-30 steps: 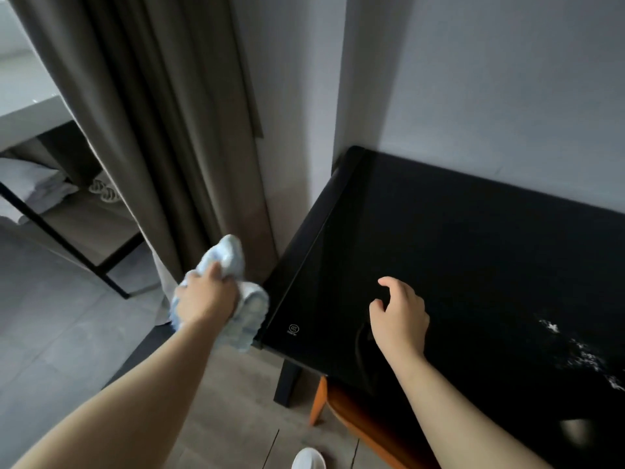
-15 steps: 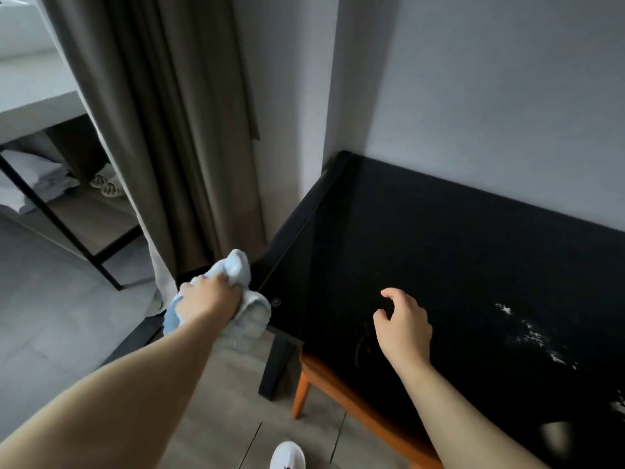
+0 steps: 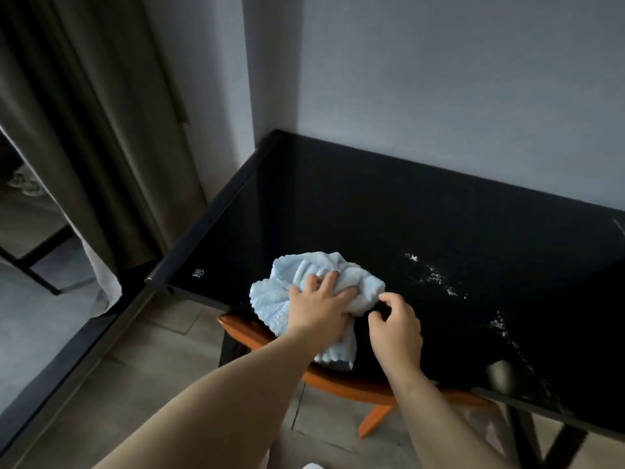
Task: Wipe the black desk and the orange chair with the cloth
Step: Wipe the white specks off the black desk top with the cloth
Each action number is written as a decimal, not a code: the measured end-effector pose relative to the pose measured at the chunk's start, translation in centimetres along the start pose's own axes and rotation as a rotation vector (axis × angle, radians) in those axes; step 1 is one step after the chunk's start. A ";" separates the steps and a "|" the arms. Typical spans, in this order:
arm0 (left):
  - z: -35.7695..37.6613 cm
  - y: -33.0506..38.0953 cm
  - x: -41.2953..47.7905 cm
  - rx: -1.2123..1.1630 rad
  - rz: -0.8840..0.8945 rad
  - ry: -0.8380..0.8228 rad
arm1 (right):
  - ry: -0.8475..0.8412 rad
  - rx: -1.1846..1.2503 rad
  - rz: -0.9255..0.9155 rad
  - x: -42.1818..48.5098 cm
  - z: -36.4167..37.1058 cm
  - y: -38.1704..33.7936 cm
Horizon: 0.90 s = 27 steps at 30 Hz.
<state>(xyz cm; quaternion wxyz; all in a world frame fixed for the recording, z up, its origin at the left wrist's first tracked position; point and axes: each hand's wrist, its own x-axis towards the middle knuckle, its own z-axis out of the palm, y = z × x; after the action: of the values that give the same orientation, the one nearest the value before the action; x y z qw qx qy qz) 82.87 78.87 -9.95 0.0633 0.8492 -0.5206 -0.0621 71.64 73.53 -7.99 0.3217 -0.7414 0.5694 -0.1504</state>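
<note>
Head camera view, looking down at a desk corner set against a grey wall point(image 3: 439, 79).

A glossy black desk point(image 3: 355, 211) fills the middle and right of the frame, its far corner at about 12 o'clock and its near left corner at about 9 o'clock from the hands. A small white logo point(image 3: 199, 273) is printed near that left corner.

A crumpled light blue cloth point(image 3: 280, 299) lies on the desk's near edge, slightly left of centre, with one end hanging over the edge toward 6 o'clock. The left hand point(image 3: 319, 308) presses down on the cloth, its fingers spread and dug into the folds, gripping it.

The right hand point(image 3: 395, 330) sits just at 3 o'clock of the cloth, over the desk surface. Its fingers are loosely curled and hold nothing; the fingertips are near the cloth's right edge, and contact cannot be told.

White specks point(image 3: 436, 275) are scattered on the desk at about 2 o'clock from the hands, trailing toward 4 o'clock.

An orange chair point(image 3: 338, 380) is tucked under the desk's near edge, below both forearms.

A brown curtain point(image 3: 84, 113) hangs at 10 o'clock, above a grey tiled floor point(image 3: 162, 367).
</note>
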 end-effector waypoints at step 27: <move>-6.7 -21.2 -5.7 -0.157 -0.886 0.094 | -0.073 -0.071 -0.166 -4.7 5.8 -5.4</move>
<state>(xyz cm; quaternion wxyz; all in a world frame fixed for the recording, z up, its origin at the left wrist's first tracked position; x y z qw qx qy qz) 100.03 93.81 -6.74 0.1184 0.9846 -0.0969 -0.0841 77.61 80.50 -8.17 0.3023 -0.8020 0.4987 -0.1294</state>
